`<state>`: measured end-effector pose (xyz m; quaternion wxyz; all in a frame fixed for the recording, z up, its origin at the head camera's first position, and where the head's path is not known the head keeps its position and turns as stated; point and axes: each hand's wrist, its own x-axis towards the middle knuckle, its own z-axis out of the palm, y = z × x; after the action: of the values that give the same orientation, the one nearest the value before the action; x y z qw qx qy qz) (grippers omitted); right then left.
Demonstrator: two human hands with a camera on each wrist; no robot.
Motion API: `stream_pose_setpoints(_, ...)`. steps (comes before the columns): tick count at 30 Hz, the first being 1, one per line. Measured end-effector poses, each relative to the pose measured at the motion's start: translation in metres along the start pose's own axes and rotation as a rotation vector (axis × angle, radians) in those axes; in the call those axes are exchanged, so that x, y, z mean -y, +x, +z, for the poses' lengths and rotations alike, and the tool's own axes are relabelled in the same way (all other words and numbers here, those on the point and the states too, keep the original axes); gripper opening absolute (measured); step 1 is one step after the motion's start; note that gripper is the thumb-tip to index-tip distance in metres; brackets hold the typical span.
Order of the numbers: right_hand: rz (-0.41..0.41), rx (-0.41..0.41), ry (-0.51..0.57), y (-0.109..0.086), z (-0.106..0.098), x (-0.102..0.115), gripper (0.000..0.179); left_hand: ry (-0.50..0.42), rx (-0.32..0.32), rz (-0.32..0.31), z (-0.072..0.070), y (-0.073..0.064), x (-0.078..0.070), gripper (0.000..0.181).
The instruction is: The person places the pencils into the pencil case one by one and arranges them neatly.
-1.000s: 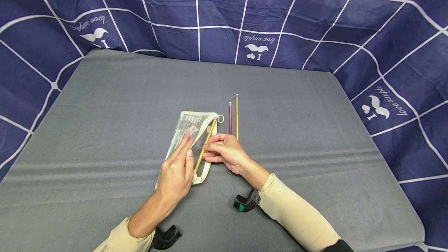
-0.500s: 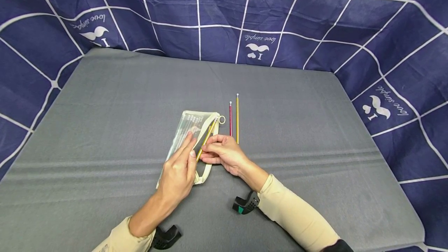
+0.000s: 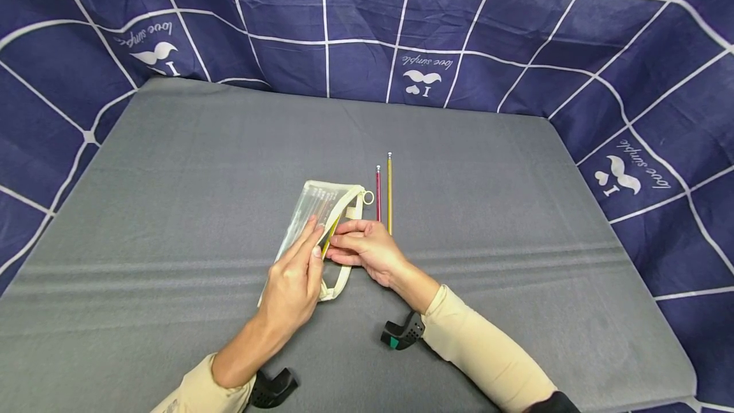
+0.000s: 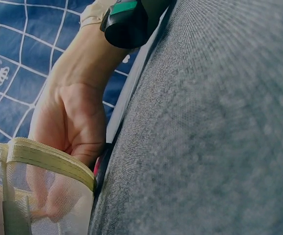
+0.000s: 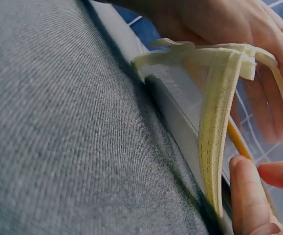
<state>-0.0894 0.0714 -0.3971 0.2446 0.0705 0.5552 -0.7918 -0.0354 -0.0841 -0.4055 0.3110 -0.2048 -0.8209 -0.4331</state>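
Observation:
A see-through mesh pencil case (image 3: 321,193) with cream zipper edging lies unzipped, its mouth towards the right. My left hand (image 3: 291,279) holds its near-left wall, the thumb at the zipper edge and the fingers along the outside. Between thumb and fingertips my right hand (image 3: 369,250) pinches a yellow pencil (image 3: 329,238) inside the mouth. The right wrist view shows that pencil (image 5: 239,139) slanting behind the zipper band (image 5: 219,112). Part of it is hidden by the case and the fingers. Slim striped shapes show through the mesh at the far end.
Right of the case, a red pencil (image 3: 378,193) and another yellow pencil (image 3: 390,190) lie side by side on the grey surface (image 3: 487,209), their near ends hidden by the right hand. A ring pull (image 3: 368,197) sticks out from the zipper. A blue checked cloth (image 3: 367,18) hangs behind.
The yellow pencil has gone deeper into the case, leftward under the zipper edge, and less of it shows. The case's far end has shifted slightly right. Both hands have barely moved.

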Motion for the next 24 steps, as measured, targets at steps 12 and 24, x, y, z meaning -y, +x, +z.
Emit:
stream_pose_setpoints(12, -0.060, 0.037, 0.016, -0.0023, 0.0018, 0.0001, 0.015, 0.000, -0.009, 0.007, -0.0012, 0.0003, -0.0002, 0.034)
stream_pose_setpoints(24, -0.074, 0.025, -0.048, -0.0028, -0.0018, 0.0037, 0.026, 0.000, -0.010, 0.018, -0.0013, 0.0005, 0.0006, 0.033)
